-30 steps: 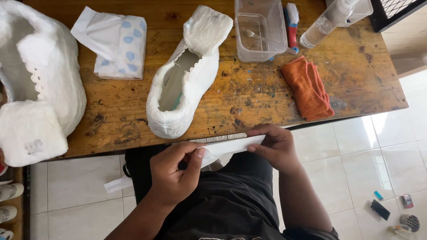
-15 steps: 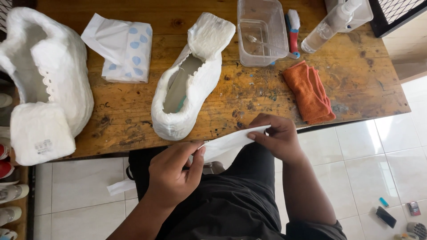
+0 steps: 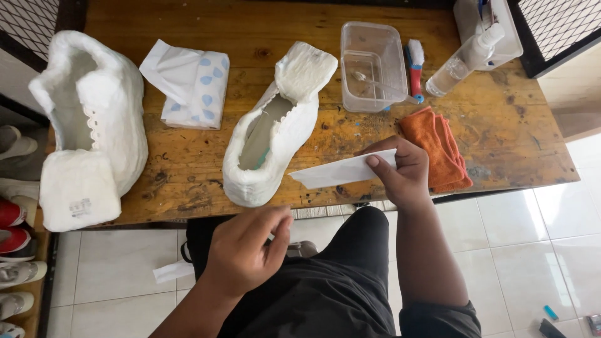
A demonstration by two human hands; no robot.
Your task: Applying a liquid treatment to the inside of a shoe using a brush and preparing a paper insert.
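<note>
right hand [image 3: 404,172] pinching a folded white paper strip [image 3: 341,170] over the near tabletop [image 3: 188,169] edge | strip runs left, tip by the paper-wrapped shoe [image 3: 275,134] | left hand [image 3: 247,250] nearer me, loosely curled, holding nothing

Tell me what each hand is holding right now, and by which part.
The right hand pinches a folded white paper strip at its right end, thumb on top. The left hand holds nothing.

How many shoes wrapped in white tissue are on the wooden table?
2. One wrapped shoe lies mid-table, beside the folded tissue strip held in the right hand. A bigger wrapped shoe sits at the table's left end. None seem hidden.
</note>
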